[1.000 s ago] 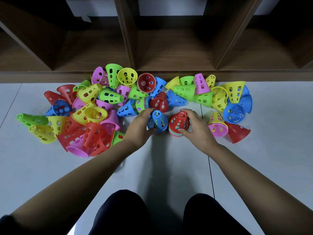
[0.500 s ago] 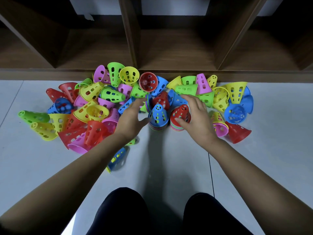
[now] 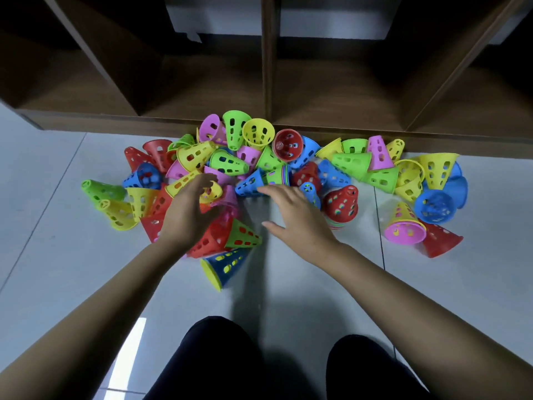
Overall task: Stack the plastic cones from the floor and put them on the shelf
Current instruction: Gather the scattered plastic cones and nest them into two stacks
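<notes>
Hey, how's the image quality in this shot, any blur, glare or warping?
Head view: left hand and the cones beside it are motion-smeared; the shelf lies in deep shadow; a window glare patch shines on the floor; wide-angle distortion splays the shelf dividers outward.

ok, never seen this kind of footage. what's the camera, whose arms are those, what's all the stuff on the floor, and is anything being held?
No machine here: a person wears one wide-angle camera on the head, looking down, so the two bare arms and the dark knees at the bottom are their own. On the tiled floor lies a heap of perforated plastic cones in red, yellow, green, blue and pink, some already nested, like the red-topped stack. Behind it stands a wooden shelf whose visible compartments hold no cones. The left hand reaches into the heap with fingers curled at a yellow cone; whether it grips is unclear. The right hand is spread open, holding nothing.
</notes>
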